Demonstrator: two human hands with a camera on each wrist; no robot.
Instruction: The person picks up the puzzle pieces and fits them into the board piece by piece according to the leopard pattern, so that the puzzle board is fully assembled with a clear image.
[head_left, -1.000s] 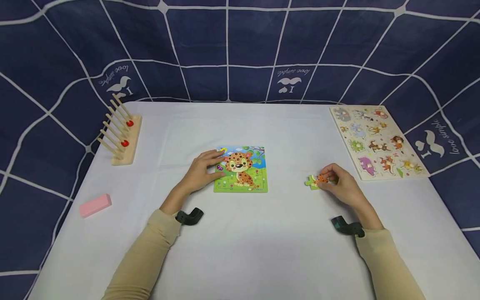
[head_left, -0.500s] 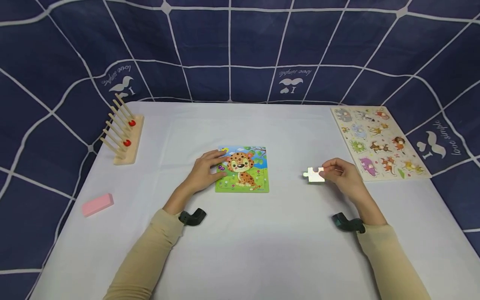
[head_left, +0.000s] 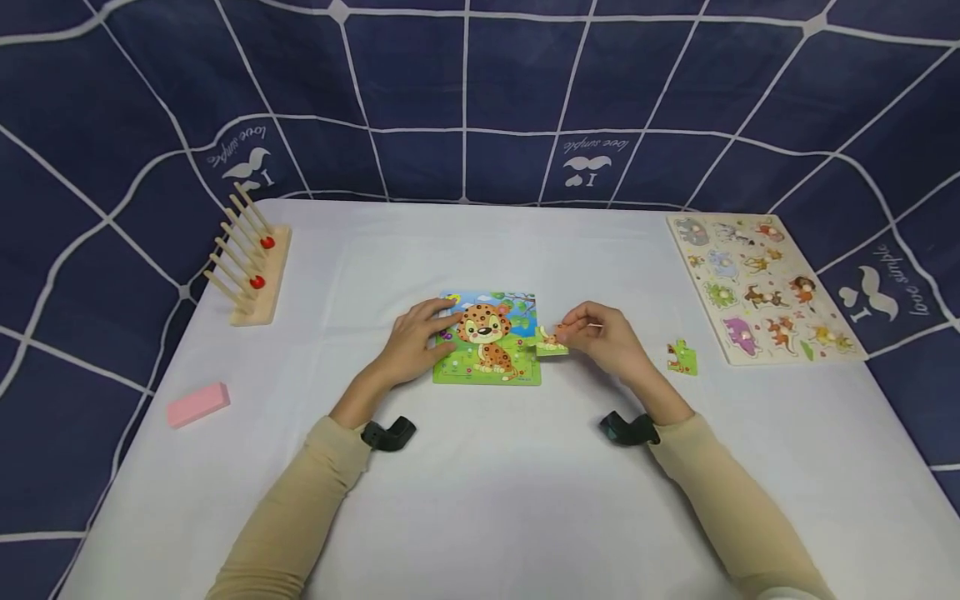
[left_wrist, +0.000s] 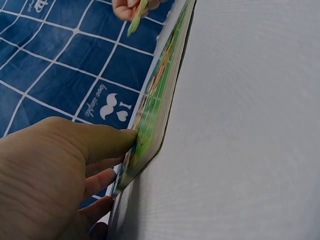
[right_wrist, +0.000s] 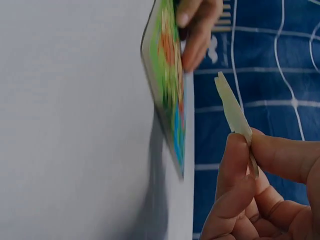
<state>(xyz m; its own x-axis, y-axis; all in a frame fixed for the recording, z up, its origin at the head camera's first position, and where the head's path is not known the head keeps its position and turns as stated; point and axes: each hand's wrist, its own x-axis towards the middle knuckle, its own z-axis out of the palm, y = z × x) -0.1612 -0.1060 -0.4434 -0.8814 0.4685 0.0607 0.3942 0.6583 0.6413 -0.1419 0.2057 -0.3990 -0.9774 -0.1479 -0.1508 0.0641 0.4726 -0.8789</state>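
Note:
A square jigsaw puzzle [head_left: 487,367] with a spotted leopard cub on grass lies flat on the white table. My left hand [head_left: 412,340] rests on its left side, thumb and fingers spread over the picture. In the left wrist view, the thumb of that left hand [left_wrist: 55,165] touches the puzzle's face near a corner. My right hand [head_left: 603,337] pinches a puzzle piece [head_left: 551,344] between thumb and fingers at the puzzle's right edge. Seen edge-on in the right wrist view, the held piece [right_wrist: 232,107] is thin. Another green and orange piece [head_left: 682,357] lies on the table farther right.
At the right stands out a wooden animal peg board [head_left: 765,287], lying flat. A wooden base with upright pegs [head_left: 262,287] and two red beads is at the back left. A pink block [head_left: 198,405] lies at the left. Dark blue gridded cloth [head_left: 510,75] hangs behind the table.
My right hand has turned its puzzle piece over and carried it left to the puzzle's right edge. A loose piece now shows where that hand was. The left hand stays on the puzzle.

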